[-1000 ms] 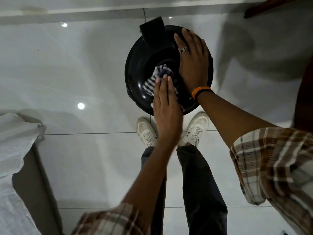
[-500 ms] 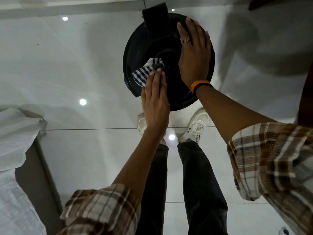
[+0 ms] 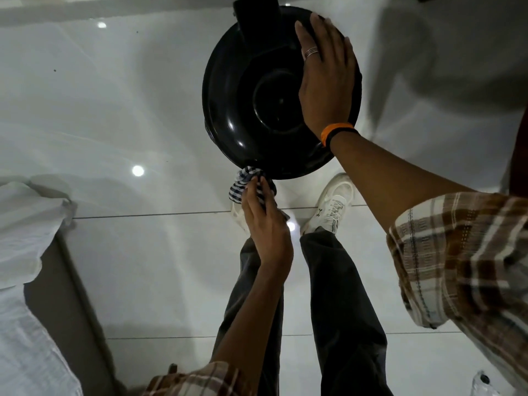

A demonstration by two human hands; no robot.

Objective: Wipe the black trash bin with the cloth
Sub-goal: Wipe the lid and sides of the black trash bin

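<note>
The round black trash bin [image 3: 251,90] stands on the white tiled floor ahead of my feet, seen from above with its glossy lid shut. My right hand [image 3: 325,72] lies flat on the right side of the lid, fingers spread, an orange band at the wrist. My left hand [image 3: 265,221] grips a blue-and-white striped cloth [image 3: 243,182] and presses it against the bin's near lower edge, under the lid rim. Part of the cloth is hidden by my fingers.
A bed with white sheets [image 3: 25,252] fills the left side, its dark frame [image 3: 74,310] close to my left leg. My white shoes [image 3: 333,204] stand just before the bin. A wall base [image 3: 114,10] runs behind it. Dark furniture [image 3: 520,155] edges the right.
My left hand has pulled the cloth off the lid top, down and toward me, to the bin's near lower edge. My right hand stays flat on the lid.
</note>
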